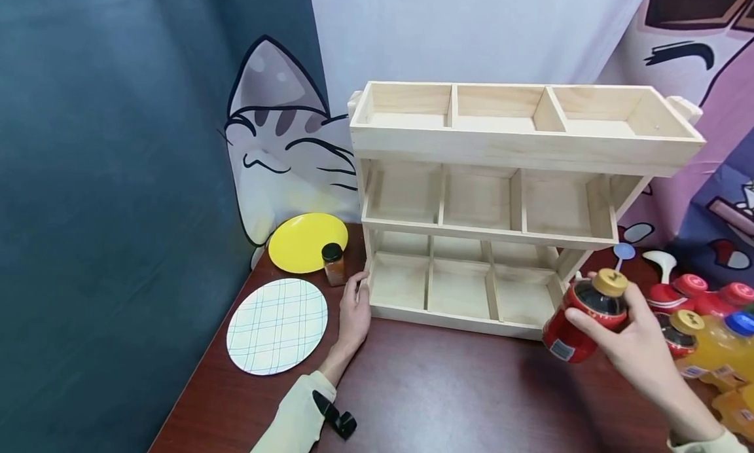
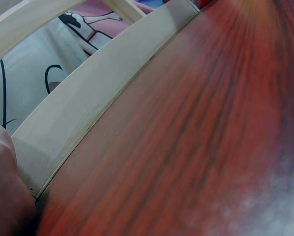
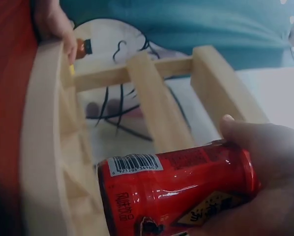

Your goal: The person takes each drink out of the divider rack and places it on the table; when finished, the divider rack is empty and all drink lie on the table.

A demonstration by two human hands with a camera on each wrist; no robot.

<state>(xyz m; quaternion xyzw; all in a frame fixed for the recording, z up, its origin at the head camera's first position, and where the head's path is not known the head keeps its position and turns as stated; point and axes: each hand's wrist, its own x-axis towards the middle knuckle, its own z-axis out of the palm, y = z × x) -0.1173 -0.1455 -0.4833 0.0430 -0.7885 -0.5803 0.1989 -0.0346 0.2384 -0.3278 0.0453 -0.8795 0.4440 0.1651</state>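
A three-tier wooden shelf [image 1: 527,153] with divided compartments stands at the back of the table. My left hand [image 1: 355,314] holds the lower left corner of this shelf, its fingers along the end panel. In the left wrist view, part of that hand [image 2: 7,182] shows at the end of the bottom front board [image 2: 83,93]. My right hand [image 1: 639,338] grips a red-labelled drink bottle [image 1: 586,315] with a gold cap, tilted in front of the shelf's lower right corner. From the right wrist, the bottle's barcode and red label [image 3: 176,187] are visible, with the thumb along its side.
Left of the shelf are a yellow plate [image 1: 297,243], a black-lidded spice jar [image 1: 334,270] and a checked white plate [image 1: 277,328]. Several bottles, including orange drinks [image 1: 721,348] and red-capped ones [image 1: 677,292], crowd the right. A white spoon [image 1: 662,263] lies behind them.
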